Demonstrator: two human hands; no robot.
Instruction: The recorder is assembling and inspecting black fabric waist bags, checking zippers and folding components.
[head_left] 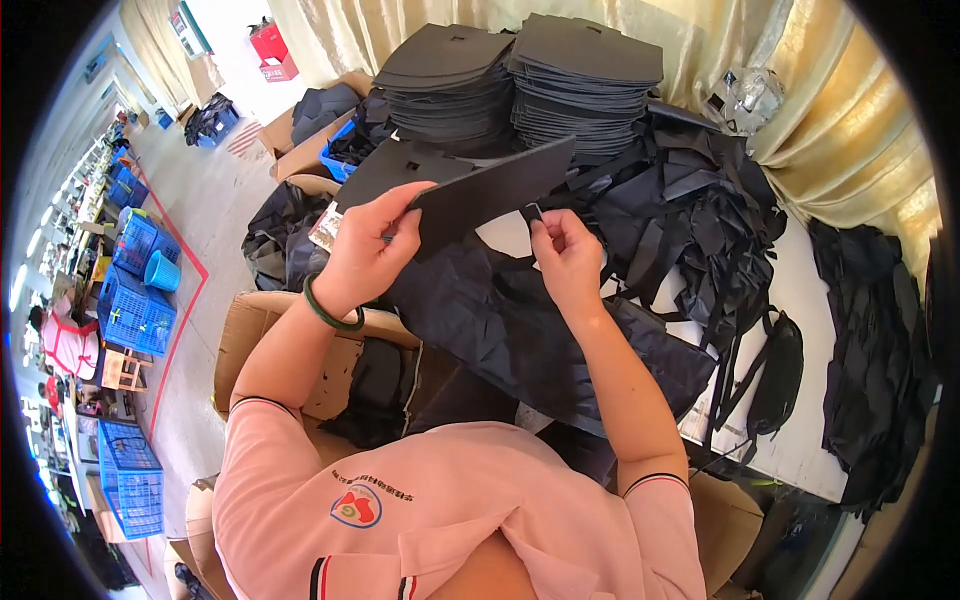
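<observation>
My left hand pinches the near-left edge of a stiff black sheet, held tilted above the table. To its right, my right hand is closed on the end of a narrow black strap. Limp black fabric lies below both hands, spilling toward my lap; whether the strap is joined to it I cannot tell. Behind the held sheet stand two tall stacks of like sheets, the left stack and the right stack. Another black sheet with a small slot lies in front of them.
Tangled black straps and cloth cover the right of the white table, with a small black pouch nearby. An open cardboard box stands at my left. Blue crates line the floor at far left; a pale curtain hangs behind.
</observation>
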